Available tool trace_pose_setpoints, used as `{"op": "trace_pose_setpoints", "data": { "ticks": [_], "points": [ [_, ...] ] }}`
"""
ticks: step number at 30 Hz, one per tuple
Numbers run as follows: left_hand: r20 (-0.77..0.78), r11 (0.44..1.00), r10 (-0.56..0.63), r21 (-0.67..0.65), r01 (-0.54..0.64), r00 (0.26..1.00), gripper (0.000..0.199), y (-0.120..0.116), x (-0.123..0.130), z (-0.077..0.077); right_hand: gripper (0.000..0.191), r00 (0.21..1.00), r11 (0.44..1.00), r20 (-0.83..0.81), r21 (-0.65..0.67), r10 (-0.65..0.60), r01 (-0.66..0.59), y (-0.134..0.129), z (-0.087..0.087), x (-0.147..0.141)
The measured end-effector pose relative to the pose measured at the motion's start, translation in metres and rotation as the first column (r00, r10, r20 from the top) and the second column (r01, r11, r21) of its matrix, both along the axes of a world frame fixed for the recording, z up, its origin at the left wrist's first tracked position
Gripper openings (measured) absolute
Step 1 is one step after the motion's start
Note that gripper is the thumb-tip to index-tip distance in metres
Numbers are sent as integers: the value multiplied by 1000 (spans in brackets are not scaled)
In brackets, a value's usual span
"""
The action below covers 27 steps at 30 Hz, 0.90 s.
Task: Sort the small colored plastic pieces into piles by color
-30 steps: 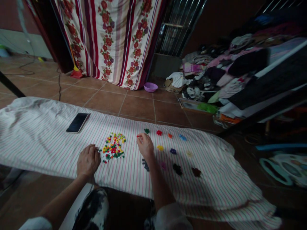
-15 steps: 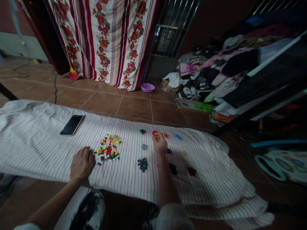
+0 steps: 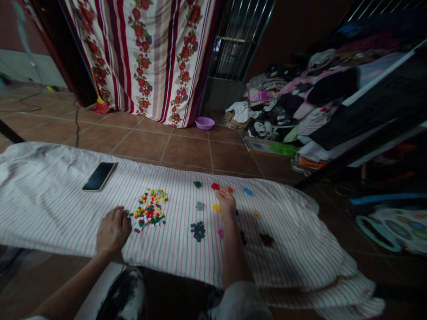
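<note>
On the striped cloth lies a mixed heap of small coloured beads or blocks, too small to make out exactly. Just left of it, my left hand rests palm down, fingers loosely laid out, holding nothing I can see. My right hand hovers beside the red pile, its fingers loosely extended and no piece visible in them. Around it lie an orange pile, a yellow pile and a pink pile. My right hand and forearm partly cover the dark blue and black piles.
Left of these stand light grey, dark grey and green piles. To the right are blue, beige and brown ones. A phone lies at the left. A purple basin sits on the floor.
My right hand has drawn back from the red pile, slightly right and towards me, with its fingers loosened. More of the red and yellow piles shows. My left hand has barely moved.
</note>
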<state>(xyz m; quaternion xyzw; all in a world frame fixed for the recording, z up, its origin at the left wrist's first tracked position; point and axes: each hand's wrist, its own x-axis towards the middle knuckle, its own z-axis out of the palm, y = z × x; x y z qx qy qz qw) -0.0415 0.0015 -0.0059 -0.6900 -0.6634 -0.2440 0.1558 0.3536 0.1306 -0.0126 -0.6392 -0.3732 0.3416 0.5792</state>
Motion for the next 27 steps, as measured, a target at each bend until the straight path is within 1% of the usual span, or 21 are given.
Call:
{"op": "trace_pose_setpoints", "data": {
  "ticks": [2, 5, 9, 13, 15, 20, 23, 27],
  "points": [
    [5, 1000, 6, -2, -6, 1000, 14, 0, 0, 0, 40, 998, 999, -57, -40, 28, -30, 0, 3, 0],
    [4, 1000, 15, -12, -15, 1000, 15, 0, 1, 0, 39, 998, 997, -53, -59, 36, -39, 0, 4, -2],
    [7, 1000, 21, -13, -21, 1000, 15, 1, 1, 0, 36, 1000, 999, 0, -42, 30, -30, 1, 0, -3],
    [11, 1000, 11, -1, -11, 1000, 13, 0, 2, 0, 34, 990, 998, 132, -38, 44, -40, 3, -8, -2],
    [15, 1000, 7, 1, -7, 1000, 14, 0, 2, 1, 32, 984, 999, 173, -29, 44, -40, 3, -11, -1],
    [31, 1000, -4, -3, 4, 1000, 13, 0, 2, 2, 30, 982, 999, 182, -5, 50, -50, 3, -14, 1],
    [27, 1000, -13, 2, 13, 1000, 14, 0, 2, 3, 31, 975, 998, 212, -20, 61, -58, 4, -13, 0],
    [26, 1000, 11, -5, -11, 1000, 15, 0, 1, 3, 29, 973, 996, 213, -29, 86, -81, 5, -9, -1]
  ]
}}
